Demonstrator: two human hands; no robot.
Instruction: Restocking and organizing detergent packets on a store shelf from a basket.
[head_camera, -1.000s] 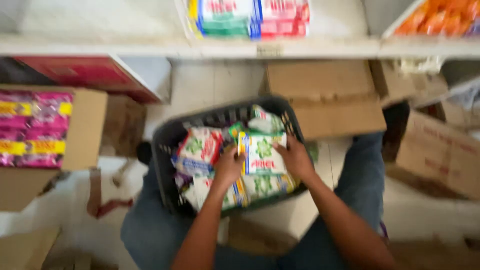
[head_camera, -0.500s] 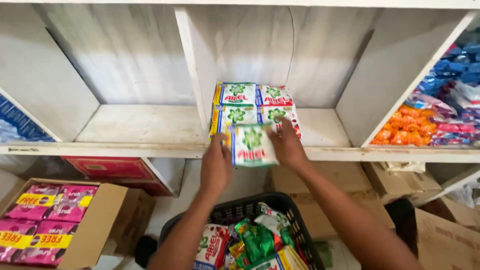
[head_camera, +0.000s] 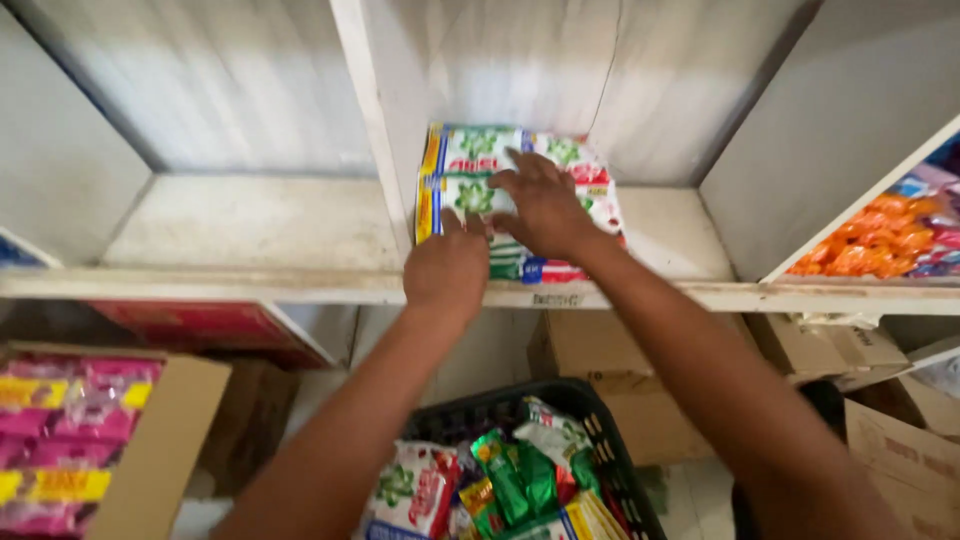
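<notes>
Green-and-white detergent packets (head_camera: 470, 170) lie in rows on a white shelf (head_camera: 250, 235), just right of the upright divider. My left hand (head_camera: 447, 262) rests at the front of that stack, fingers curled on the nearest packet. My right hand (head_camera: 545, 205) lies flat on top of the packets, fingers spread and pressing down. Below, a black plastic basket (head_camera: 600, 440) holds several more packets in green, white and red.
The shelf compartment to the left is bare. Orange and pink packets (head_camera: 880, 240) fill the compartment at right. A cardboard box of pink packets (head_camera: 90, 440) stands lower left. Brown cartons (head_camera: 620, 370) sit under the shelf behind the basket.
Both hands lifted a packet out of the basket up to the shelf. They now press it onto the stack there, and the view has tilted upward.
</notes>
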